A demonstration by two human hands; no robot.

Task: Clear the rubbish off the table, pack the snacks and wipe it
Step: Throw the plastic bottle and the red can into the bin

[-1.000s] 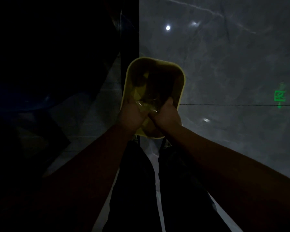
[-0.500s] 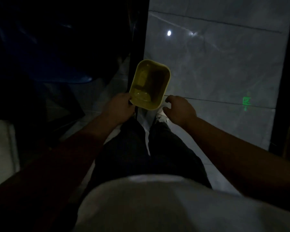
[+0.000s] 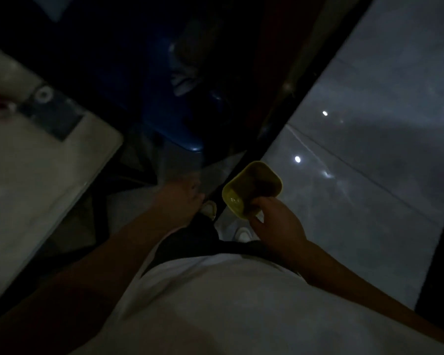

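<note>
While the scene is very dark, a yellow rectangular tub (image 3: pixel 251 188) shows near the middle, tilted with its open mouth facing up toward the camera and something pale and glossy lying in its lower corner. Its near rim is pinched by the right hand (image 3: pixel 274 221), fingers curled around the edge. Just to the left, apart from the tub, the left hand (image 3: pixel 182 198) hangs with loose fingers and holds nothing. Below both are the person's white shirt and pale shoes. A white table (image 3: pixel 36 170) lies to the left, a blue chair (image 3: pixel 164 111) behind, and glossy grey floor tiles (image 3: pixel 356 188) to the right.
</note>
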